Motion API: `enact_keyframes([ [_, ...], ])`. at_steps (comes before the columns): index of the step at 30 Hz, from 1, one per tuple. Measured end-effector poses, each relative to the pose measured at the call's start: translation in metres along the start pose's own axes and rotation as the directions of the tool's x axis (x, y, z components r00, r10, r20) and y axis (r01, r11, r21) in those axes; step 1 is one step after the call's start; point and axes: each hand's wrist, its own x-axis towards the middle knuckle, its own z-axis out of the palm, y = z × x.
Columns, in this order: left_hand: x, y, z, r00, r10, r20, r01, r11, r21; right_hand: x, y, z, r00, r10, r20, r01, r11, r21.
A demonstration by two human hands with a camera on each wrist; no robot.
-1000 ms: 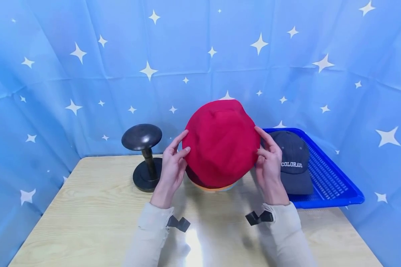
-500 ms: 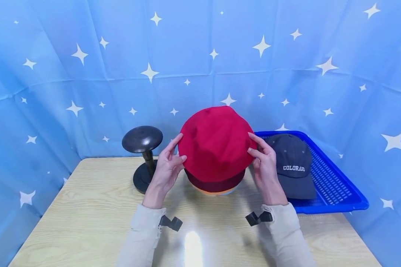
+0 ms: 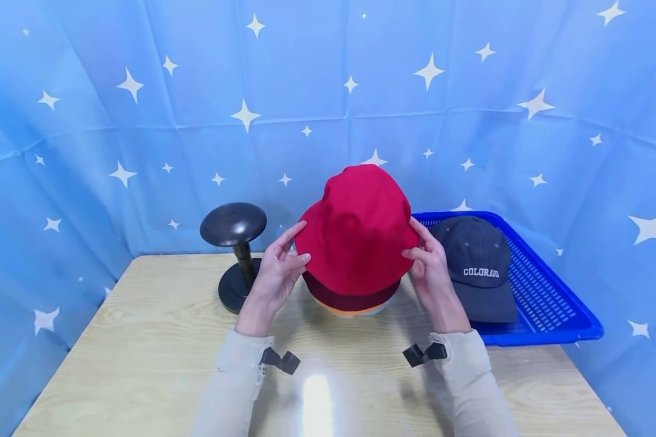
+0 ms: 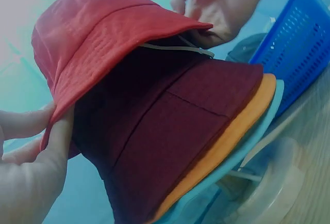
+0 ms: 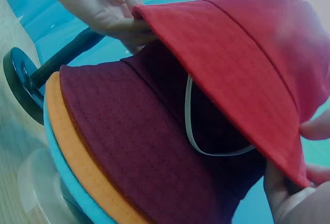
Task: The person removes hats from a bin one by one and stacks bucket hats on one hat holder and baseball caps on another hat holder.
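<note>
A red bucket hat (image 3: 361,224) is held by its brim between both hands, crown up. My left hand (image 3: 273,273) pinches the left side of the brim, thumb in front; my right hand (image 3: 433,273) pinches the right side likewise. Just below is a stack of bucket hats: a maroon one (image 4: 165,126) on top, then an orange one (image 5: 72,141), then a light blue one (image 5: 63,164). In the wrist views the red brim is tipped up off the maroon hat, and a thin pale cord (image 5: 188,115) shows in the gap. A pale round base (image 4: 283,188) shows beneath the stack.
To the left stands a black hat stand (image 3: 233,224) with a domed top and round foot. At right, a blue plastic basket (image 3: 546,303) holds a dark cap (image 3: 472,267) lettered COLORADO. Behind the wooden table (image 3: 142,364) hangs a blue star-patterned curtain (image 3: 306,73).
The red hat has come down and slightly left with both hands, showing more of the maroon brim. In the last half second its crown has risen and stands more upright.
</note>
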Motion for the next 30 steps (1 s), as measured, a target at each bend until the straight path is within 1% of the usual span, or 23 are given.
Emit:
enact_keyframes([
  [4,0.002,0.000,-0.002,1.000,-0.017,0.004,0.017,0.998,-0.068,0.001,0.000,0.000,0.999,0.034,-0.018,-0.034,0.999,0.002],
  [9,0.003,-0.002,-0.005,0.999,-0.030,-0.042,0.025,0.994,-0.111,0.001,-0.001,-0.001,0.995,0.091,-0.043,-0.093,0.995,-0.041],
  [13,0.004,-0.005,-0.007,0.996,-0.049,-0.077,0.040,0.993,-0.111,0.000,-0.002,-0.002,0.993,0.109,-0.054,-0.113,0.990,-0.088],
  [18,0.006,-0.007,-0.010,0.993,-0.079,-0.085,0.071,0.993,-0.095,0.000,-0.001,-0.003,0.990,0.119,-0.070,-0.126,0.985,-0.114],
  [21,0.007,-0.007,-0.010,0.993,-0.087,-0.082,0.079,0.992,-0.102,-0.001,-0.001,-0.004,0.988,0.131,-0.080,-0.139,0.984,-0.111],
  [24,0.007,-0.008,-0.011,0.992,-0.091,-0.089,0.081,0.990,-0.114,-0.001,0.000,-0.004,0.985,0.144,-0.092,-0.152,0.985,-0.087],
  [27,0.008,-0.008,-0.011,0.990,-0.096,-0.104,0.083,0.989,-0.126,-0.001,0.000,-0.005,0.982,0.155,-0.104,-0.160,0.986,-0.050],
  [30,0.008,-0.009,-0.011,0.987,-0.102,-0.123,0.084,0.987,-0.140,0.000,0.000,-0.004,0.977,0.178,-0.118,-0.184,0.982,-0.041],
])
